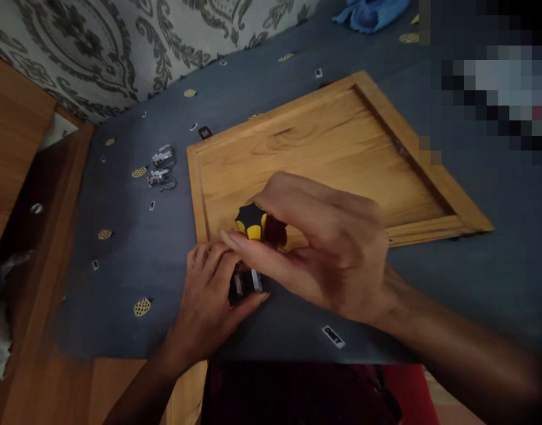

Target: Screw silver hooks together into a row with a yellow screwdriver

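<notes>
One tool handle (252, 219), lower end invisible behind the right hand (326, 248).

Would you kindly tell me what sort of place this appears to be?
Most likely a room in a home: there is ornate patterned wallpaper, a pineapple-print cloth under the work, and wooden furniture at the left.

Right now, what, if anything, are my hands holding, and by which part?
Your right hand grips a black-and-yellow tool by its handle. Your left hand is around a metal fitting; I can't tell whether it's held.
</notes>
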A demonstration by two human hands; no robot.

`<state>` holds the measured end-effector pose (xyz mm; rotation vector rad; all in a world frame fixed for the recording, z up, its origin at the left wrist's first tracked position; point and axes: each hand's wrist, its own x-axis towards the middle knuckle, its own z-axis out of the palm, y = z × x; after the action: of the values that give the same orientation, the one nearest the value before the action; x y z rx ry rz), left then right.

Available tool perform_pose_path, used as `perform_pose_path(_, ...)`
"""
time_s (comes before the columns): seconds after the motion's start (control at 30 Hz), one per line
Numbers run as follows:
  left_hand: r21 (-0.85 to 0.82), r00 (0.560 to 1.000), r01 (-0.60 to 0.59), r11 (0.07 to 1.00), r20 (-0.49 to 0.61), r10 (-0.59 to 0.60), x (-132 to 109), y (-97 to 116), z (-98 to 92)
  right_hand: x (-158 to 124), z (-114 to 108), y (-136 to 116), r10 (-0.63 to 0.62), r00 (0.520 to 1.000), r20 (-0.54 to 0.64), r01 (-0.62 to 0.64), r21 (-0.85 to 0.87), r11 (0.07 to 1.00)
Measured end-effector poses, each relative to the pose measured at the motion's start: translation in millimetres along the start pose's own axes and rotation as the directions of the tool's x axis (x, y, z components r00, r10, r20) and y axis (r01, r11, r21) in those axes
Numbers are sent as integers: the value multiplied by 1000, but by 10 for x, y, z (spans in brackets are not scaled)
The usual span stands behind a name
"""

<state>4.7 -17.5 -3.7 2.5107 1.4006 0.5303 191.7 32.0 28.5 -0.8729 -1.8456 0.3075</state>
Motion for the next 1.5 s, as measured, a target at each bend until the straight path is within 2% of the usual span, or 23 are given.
perform_pose_path(0.13,2,1000,-3,1000,1,3,-6,0,2,11,-34,-13,42,998,38,-42,-11,999)
perform_pose_path(0.4,33,1000,11,999,12,-11,-32,-15,22,7,-8,4,31,1000,-6,-31,-52,998)
perform_pose_path(0.6,29,1000,-3,1000,3,3,-31,-40,41,26,-26,10,83,996,32,-81,-48,996)
perform_pose_path(0.77,45,1000,-4,999,5,4,-41,-42,42,31,-14,14,48,999,-2,-48,-31,998)
perform_pose_path(1.07,-92,995,96,991,38,-93,14,-43,-196,29,4,33,58,998,-10,-57,37,998)
perform_pose_path(1.2,-106,993,107,989,59,-101,74,-43,-250,24,28,47,22,999,-40,-20,45,999)
perform_pose_path(1.33,-44,993,76,996,91,-72,59,24,-178,23,45,54,27,998,-56,-25,44,999)
perform_pose_path(1.5,73,998,33,997,59,-37,6,51,-43,24,37,42,53,997,-50,-51,33,998)
